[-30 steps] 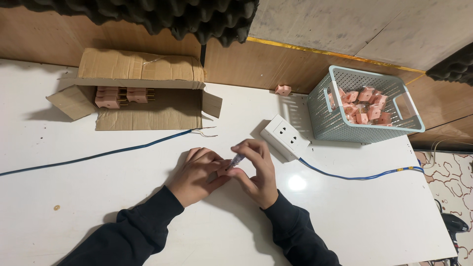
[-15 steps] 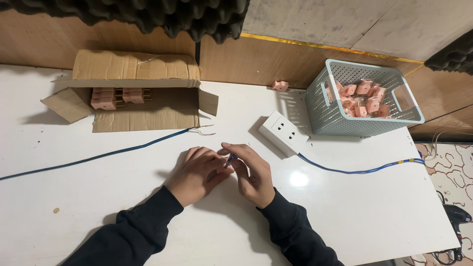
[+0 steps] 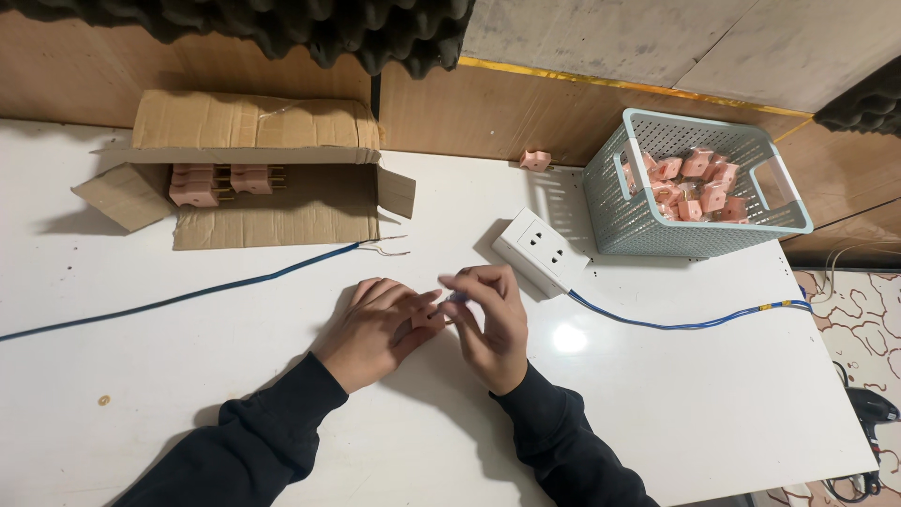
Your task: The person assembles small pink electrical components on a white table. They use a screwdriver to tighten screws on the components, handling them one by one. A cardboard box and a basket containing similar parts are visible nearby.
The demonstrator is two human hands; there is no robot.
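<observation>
My left hand (image 3: 375,324) and right hand (image 3: 493,324) meet near the middle of the white desk (image 3: 188,413), fingers pinched together on a small pink plug (image 3: 430,319). A box (image 3: 253,169) lies open at the back edge, a basket (image 3: 694,188) at the back right corner, a socket (image 3: 540,249) between them. Behind runs a wooden wall (image 3: 488,103) with dark foam (image 3: 357,28).

box (image 3: 253,178) far left on counter (image 3: 704,413) | socket block (image 3: 540,250) centre, before it | basket (image 3: 694,188) far right
</observation>
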